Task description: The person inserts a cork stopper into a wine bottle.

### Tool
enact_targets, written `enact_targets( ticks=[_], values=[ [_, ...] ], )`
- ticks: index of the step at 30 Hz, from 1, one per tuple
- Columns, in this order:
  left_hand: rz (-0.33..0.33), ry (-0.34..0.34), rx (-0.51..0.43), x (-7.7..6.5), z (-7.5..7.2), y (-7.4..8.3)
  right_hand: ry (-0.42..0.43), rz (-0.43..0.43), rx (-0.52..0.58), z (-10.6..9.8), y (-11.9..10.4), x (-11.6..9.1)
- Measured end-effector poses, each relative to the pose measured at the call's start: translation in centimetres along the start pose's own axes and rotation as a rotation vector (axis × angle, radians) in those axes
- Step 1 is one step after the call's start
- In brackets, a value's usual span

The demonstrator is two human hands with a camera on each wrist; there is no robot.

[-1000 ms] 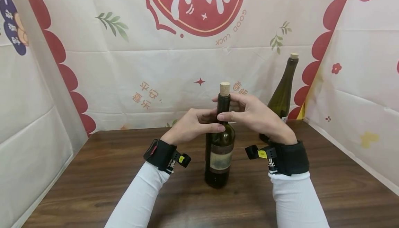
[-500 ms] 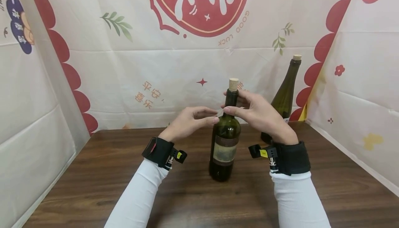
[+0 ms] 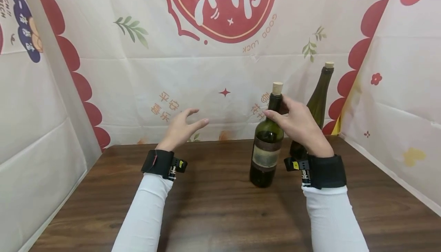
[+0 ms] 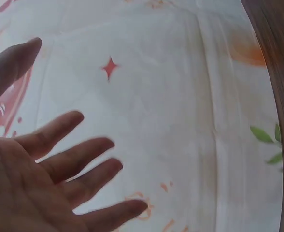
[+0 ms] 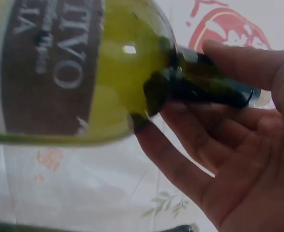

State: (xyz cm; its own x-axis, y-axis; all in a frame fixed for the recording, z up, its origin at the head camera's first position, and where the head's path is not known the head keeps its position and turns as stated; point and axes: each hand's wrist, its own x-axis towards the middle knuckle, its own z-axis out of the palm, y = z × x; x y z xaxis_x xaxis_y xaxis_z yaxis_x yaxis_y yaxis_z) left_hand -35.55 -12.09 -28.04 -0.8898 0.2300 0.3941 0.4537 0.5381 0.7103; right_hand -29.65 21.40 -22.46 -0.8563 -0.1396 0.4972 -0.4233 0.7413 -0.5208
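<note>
My right hand [image 3: 301, 123] grips the neck of a dark green wine bottle [image 3: 267, 156], thumb on the near side and fingers behind. A pale cork [image 3: 277, 88] sticks up from its mouth. The bottle leans a little to the right; whether its base touches the table I cannot tell. In the right wrist view, the bottle's labelled body [image 5: 50, 72] fills the upper left, and the fingers wrap loosely about the neck [image 5: 209, 82]. Off to the left, my left hand [image 3: 180, 129] is raised above the table with fingers spread, holding nothing, as the left wrist view confirms.
Behind my right hand stands a second green bottle [image 3: 318, 99], also corked, partly hidden by the hand. The brown wooden table [image 3: 220, 213] meets a printed cloth backdrop [image 3: 213, 72] at the back. Cloth walls rise on both sides.
The wine bottle has moved right and back with my right hand on its neck. My left hand has come away from the neck and shifted left, its fingers spreading.
</note>
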Motion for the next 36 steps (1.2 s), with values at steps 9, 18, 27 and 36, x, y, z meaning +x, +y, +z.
enact_targets(
  ticks=[9, 18, 27, 36],
  values=[
    [-0.107, 0.040, 0.050, 0.1, -0.4, -2.0, 0.154, 0.159, -0.027, -0.1, 3.5, 0.3],
    [-0.172, 0.023, 0.098, 0.1, -1.2, -3.5, 0.311, 0.252, -0.082, -1.2, 6.6, -0.3],
    [-0.215, 0.017, 0.121, -0.1, -1.9, -4.5, 0.350, 0.281, -0.128, -2.7, 8.9, -0.4],
    [-0.217, 0.016, 0.151, -0.1, -2.1, -4.8, 0.352, 0.327, -0.134, -4.1, 9.3, -0.9]
  ],
)
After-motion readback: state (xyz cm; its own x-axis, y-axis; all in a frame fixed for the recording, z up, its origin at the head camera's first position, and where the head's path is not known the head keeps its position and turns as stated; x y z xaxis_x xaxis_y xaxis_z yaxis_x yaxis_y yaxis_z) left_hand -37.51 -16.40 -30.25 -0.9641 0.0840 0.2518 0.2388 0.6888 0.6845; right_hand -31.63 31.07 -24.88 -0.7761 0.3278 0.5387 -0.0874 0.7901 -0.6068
